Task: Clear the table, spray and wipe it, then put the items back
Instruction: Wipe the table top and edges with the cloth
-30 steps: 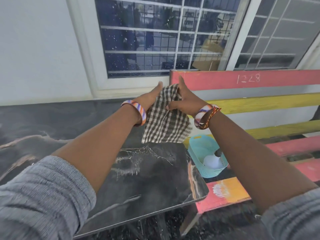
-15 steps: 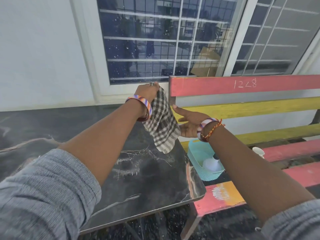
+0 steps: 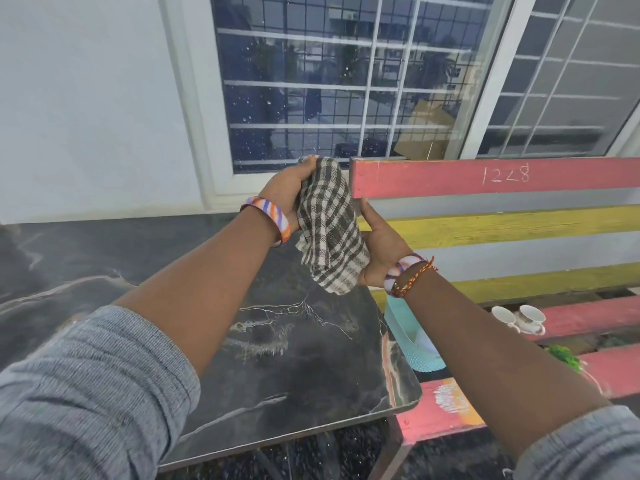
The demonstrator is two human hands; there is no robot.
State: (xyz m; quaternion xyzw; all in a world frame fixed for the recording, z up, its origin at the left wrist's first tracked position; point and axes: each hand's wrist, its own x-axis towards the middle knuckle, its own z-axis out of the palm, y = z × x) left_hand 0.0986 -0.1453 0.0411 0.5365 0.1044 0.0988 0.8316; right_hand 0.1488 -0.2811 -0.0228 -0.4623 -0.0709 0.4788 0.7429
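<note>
We hold the checked cloth (image 3: 329,226) up between both hands: our left hand (image 3: 289,192) grips its top, our right hand (image 3: 379,247) cups its lower side with fingers spread. The dark table (image 3: 294,358) lies below them.

The right hand (image 3: 379,242), held open and apart from the brown-and-white checked cotton cloth (image 3: 329,226) half a second ago, now presses against the cloth's right side. The left hand (image 3: 289,194) has bunched the cloth's top, which hung flat between both hands a second ago.
</note>
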